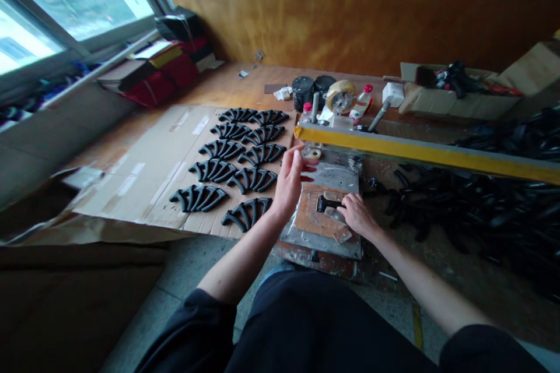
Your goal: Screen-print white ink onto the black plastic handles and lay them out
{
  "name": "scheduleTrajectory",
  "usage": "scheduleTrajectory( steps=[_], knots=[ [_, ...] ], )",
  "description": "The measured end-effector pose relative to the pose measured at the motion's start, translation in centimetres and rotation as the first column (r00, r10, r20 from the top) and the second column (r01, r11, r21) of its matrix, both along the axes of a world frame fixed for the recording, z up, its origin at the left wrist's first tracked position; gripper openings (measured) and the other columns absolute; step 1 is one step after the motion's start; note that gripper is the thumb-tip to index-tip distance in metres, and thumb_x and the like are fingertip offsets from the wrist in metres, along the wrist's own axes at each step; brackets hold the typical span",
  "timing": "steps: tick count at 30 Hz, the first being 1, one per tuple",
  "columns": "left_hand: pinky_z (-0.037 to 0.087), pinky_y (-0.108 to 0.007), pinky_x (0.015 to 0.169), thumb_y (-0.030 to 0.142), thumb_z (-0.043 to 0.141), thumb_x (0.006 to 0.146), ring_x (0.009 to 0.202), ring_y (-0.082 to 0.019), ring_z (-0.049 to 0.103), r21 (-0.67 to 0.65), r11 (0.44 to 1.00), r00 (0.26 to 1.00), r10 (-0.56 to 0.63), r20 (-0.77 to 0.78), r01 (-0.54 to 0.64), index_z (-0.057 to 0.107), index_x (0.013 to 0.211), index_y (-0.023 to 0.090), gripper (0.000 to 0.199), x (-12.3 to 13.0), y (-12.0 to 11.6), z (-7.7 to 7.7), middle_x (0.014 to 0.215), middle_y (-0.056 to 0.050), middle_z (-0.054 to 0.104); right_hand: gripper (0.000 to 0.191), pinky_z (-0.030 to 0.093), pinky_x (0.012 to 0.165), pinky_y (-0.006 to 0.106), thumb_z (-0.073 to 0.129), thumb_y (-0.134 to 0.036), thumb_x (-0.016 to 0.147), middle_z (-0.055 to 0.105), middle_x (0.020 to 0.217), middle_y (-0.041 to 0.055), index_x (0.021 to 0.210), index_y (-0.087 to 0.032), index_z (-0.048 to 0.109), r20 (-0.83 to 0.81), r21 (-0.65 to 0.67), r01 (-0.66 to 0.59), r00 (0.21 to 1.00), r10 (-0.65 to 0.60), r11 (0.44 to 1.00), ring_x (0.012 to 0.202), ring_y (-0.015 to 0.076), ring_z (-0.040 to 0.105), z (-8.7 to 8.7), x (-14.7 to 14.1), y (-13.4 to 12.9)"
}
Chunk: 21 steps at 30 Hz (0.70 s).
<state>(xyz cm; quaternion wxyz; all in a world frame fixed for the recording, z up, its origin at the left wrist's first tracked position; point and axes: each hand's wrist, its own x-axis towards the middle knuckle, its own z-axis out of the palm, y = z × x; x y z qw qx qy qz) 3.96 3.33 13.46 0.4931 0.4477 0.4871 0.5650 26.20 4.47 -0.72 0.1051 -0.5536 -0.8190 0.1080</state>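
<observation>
My right hand (pixel 359 215) grips a black T-shaped piece (pixel 327 204), like a razor handle, by its thin end. Its wide end points left over a brown board (pixel 312 217) on a worn metal plate. To the left, my left hand (pixel 290 178) is raised near the front of a yellow-edged bar, fingers apart and nothing visible in them. Beside it, curved black pieces lie fanned in rows of clusters, such as the near one (pixel 199 199), on a flattened cardboard sheet (pixel 131 175).
The yellow-edged bar (pixel 420 151) crosses above the plate toward the right. A large heap of black pieces (pixel 476 210) covers the right side. Black jars (pixel 303 93), a tape roll (pixel 341 97), a red-capped bottle (pixel 363 102) and an open carton (pixel 459 99) stand behind.
</observation>
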Motion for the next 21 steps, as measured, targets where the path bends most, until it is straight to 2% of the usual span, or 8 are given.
scheduleTrajectory(
  steps=[2,4,6,10,12,15,18,21],
  knots=[
    [0.05,-0.026,0.062,0.063,0.042,0.088,0.081,-0.018,0.065,-0.235,0.962,0.99,-0.141,0.004,0.138,0.054,0.121,0.015,0.06,0.6,-2.6,-3.1,0.098,-0.012,0.07,0.008,0.042,0.079,0.032,0.054,-0.024,0.09,0.065,0.092,0.0113,0.087,-0.017,0.056,0.082,-0.057,0.032,0.996,-0.028,0.998,0.093,0.0238,0.057,1.0,-2.0,-1.1],
    [0.051,-0.028,0.062,0.068,0.047,0.083,0.084,-0.022,0.066,-0.452,0.836,0.948,-0.31,0.078,0.311,0.057,0.118,0.014,0.066,1.2,-5.5,-6.3,0.101,-0.015,0.07,0.009,0.042,0.076,0.032,0.049,-0.024,0.093,0.065,0.09,0.0114,0.09,-0.017,0.055,0.064,-0.069,0.013,0.998,-0.008,0.998,0.09,0.0238,0.057,2.3,-3.9,-2.3],
    [0.052,-0.03,0.066,0.072,0.043,0.082,0.09,-0.024,0.066,-0.519,0.793,0.948,-0.269,0.17,0.318,0.059,0.114,0.014,0.068,1.3,-8.1,-9.0,0.104,-0.015,0.069,0.012,0.041,0.079,0.034,0.045,-0.023,0.095,0.063,0.091,0.0114,0.09,-0.017,0.054,0.001,-0.023,-0.097,0.995,0.097,0.995,0.092,0.0249,0.055,3.5,-6.3,-4.0],
    [0.052,-0.029,0.065,0.074,0.045,0.078,0.082,-0.022,0.067,-0.573,0.819,0.983,0.113,0.144,-0.011,0.058,0.093,0.015,0.062,-1.4,-11.2,-11.7,0.088,-0.01,0.069,0.014,0.042,0.086,0.037,0.044,-0.023,0.096,0.061,0.094,0.0092,0.093,-0.018,0.057,-0.14,0.039,-0.372,0.917,0.373,0.928,0.095,0.0243,0.052,4.1,-11.5,-7.3],
    [0.051,-0.028,0.062,0.073,0.052,0.074,0.077,-0.021,0.067,-0.583,0.795,0.975,0.222,0.026,-0.166,0.056,0.088,0.016,0.059,-4.4,-12.1,-12.5,0.083,-0.008,0.069,0.011,0.043,0.087,0.036,0.051,-0.026,0.093,0.061,0.098,0.0076,0.099,-0.019,0.058,-0.226,0.018,-0.477,0.854,0.468,0.879,0.098,0.0231,0.052,3.7,-13.2,-7.8],
    [0.05,-0.026,0.061,0.072,0.048,0.076,0.075,-0.019,0.067,-0.571,0.736,0.929,0.326,-0.174,-0.365,0.054,0.087,0.016,0.057,-10.0,-13.3,-14.1,0.086,-0.01,0.07,0.018,0.045,0.088,0.036,0.059,-0.023,0.088,0.061,0.102,0.0068,0.106,-0.02,0.059,-0.299,-0.009,-0.559,0.792,0.532,0.829,0.103,0.0224,0.051,2.5,-14.3,-7.3],
    [0.048,-0.026,0.058,0.069,0.038,0.082,0.07,-0.017,0.066,-0.581,0.635,0.859,0.345,-0.378,-0.51,0.051,0.087,0.017,0.054,-15.1,-14.5,-16.1,0.084,-0.01,0.071,0.021,0.046,0.09,0.041,0.059,-0.02,0.087,0.062,0.104,0.0079,0.108,-0.02,0.06,-0.311,-0.003,-0.555,0.791,0.527,0.832,0.105,0.0242,0.051,1.0,-15.0,-6.2],
    [0.048,-0.026,0.057,0.063,0.025,0.088,0.068,-0.017,0.066,-0.62,0.566,0.817,0.187,-0.545,-0.543,0.05,0.087,0.018,0.051,-18.7,-14.7,-18.0,0.082,-0.009,0.072,0.019,0.044,0.093,0.044,0.058,-0.019,0.087,0.062,0.106,0.0095,0.107,-0.02,0.061,-0.287,0.038,-0.546,0.796,0.533,0.837,0.109,0.0264,0.05,0.0,-16.5,-5.0]
  ],
)
